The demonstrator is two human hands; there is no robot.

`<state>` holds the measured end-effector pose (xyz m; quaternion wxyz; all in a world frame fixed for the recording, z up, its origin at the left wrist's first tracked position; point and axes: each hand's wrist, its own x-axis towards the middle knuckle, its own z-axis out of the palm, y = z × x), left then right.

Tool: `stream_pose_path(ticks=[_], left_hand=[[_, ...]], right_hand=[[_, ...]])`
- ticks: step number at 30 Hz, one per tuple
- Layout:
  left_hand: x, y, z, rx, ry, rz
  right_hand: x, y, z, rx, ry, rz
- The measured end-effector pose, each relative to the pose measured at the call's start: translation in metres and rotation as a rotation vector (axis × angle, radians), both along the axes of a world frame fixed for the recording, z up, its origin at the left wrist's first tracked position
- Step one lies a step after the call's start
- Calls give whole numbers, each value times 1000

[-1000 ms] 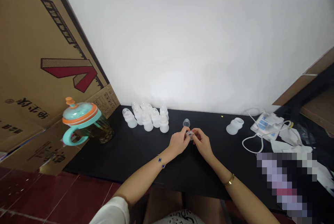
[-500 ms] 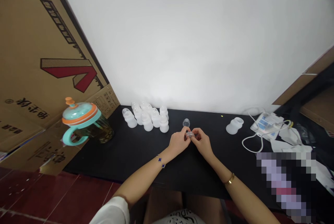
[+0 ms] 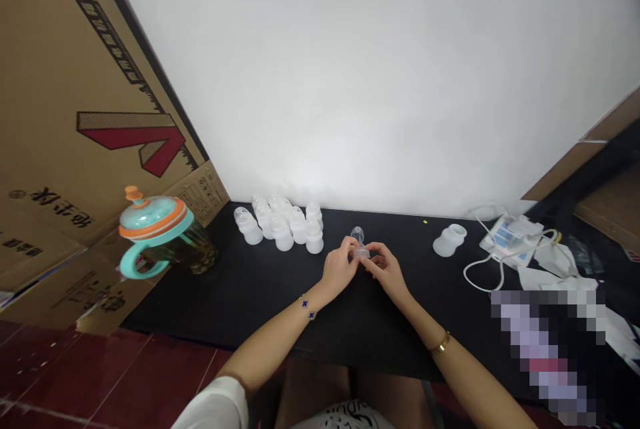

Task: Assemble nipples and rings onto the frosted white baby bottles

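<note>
Between my two hands is a translucent bottle collar ring, held close above the black tabletop. My left hand pinches its left side, fingers curled. On the other side, the thumb and fingertips of my right hand grip the ring. Just behind it shows a clear dome-shaped cap, partly covered by my fingers; whether a nipple sits in the ring is too small to tell. To the right stands a tilted white bottle body without a top. Several capped baby bottles are grouped to the left.
A large jug with a turquoise and orange lid stands at the left, by a big cardboard box. White cable, packets and paper lie at the right. A white wall borders the black table.
The ring in my hands has shifted slightly left and up and been turned more upright, nearer the clear cap. My right fingers have spread a little. The bottles have not moved.
</note>
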<state>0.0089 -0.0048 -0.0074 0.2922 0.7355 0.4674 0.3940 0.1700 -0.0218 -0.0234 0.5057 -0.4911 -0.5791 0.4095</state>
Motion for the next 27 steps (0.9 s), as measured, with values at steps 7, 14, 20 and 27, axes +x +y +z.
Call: stream_pose_path(ticks=[7, 14, 20, 27], left_hand=[[2, -2, -2, 21, -191, -78], [7, 7, -7, -468, -614, -53], [4, 9, 1, -822, -870, -136], [6, 5, -4, -813, -896, -190]], right_hand=[[-1, 4, 3, -23, 80, 19], [2, 1, 8, 16, 28, -69], [1, -2, 10, 173, -102, -181], [4, -1, 9, 239, -247, -216]])
